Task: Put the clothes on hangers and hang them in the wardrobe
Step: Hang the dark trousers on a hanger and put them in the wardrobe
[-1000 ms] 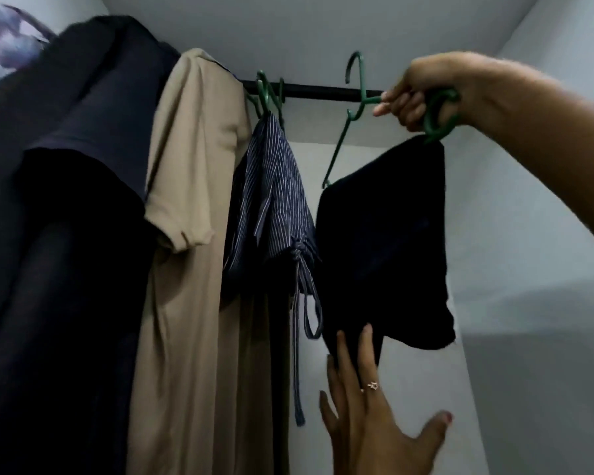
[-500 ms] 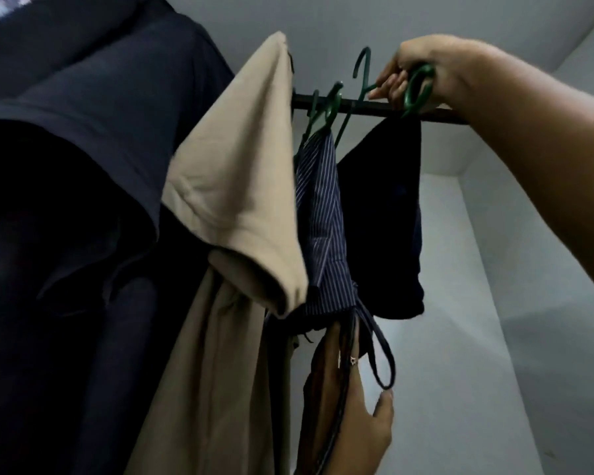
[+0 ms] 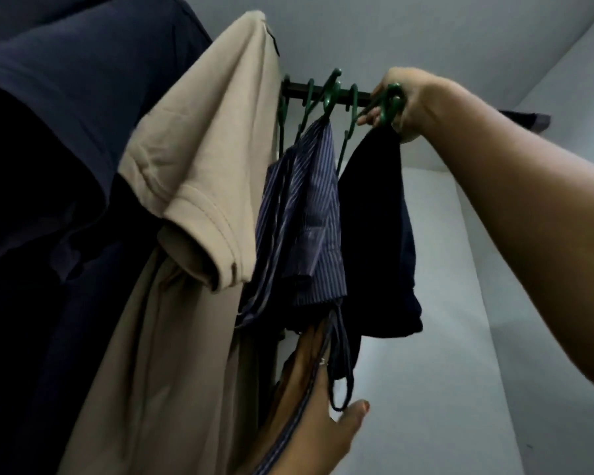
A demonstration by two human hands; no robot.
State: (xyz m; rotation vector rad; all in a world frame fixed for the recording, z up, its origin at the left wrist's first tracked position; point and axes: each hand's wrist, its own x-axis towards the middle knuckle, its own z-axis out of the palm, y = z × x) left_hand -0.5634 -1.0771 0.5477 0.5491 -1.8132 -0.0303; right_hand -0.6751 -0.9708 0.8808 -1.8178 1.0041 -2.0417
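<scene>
A black garment (image 3: 374, 234) hangs from a green hanger (image 3: 390, 104) at the dark wardrobe rail (image 3: 323, 92). My right hand (image 3: 403, 101) is up at the rail, fingers closed around that hanger's hook. My left hand (image 3: 309, 399) is low, flat and spread, pressing against the hanging clothes beneath the striped navy garment (image 3: 306, 228), whose ties dangle over my fingers. Other green hangers (image 3: 330, 94) sit on the rail to the left of my right hand.
A beige shirt (image 3: 199, 200) and dark navy clothes (image 3: 59, 166) fill the left side of the wardrobe. The grey back wall (image 3: 443, 337) and right side wall (image 3: 563, 80) enclose the space to the right of the black garment.
My right hand has brought the black garment's hanger onto the rail beside the striped one. My left hand moved left under the striped garment. The view tilted further up.
</scene>
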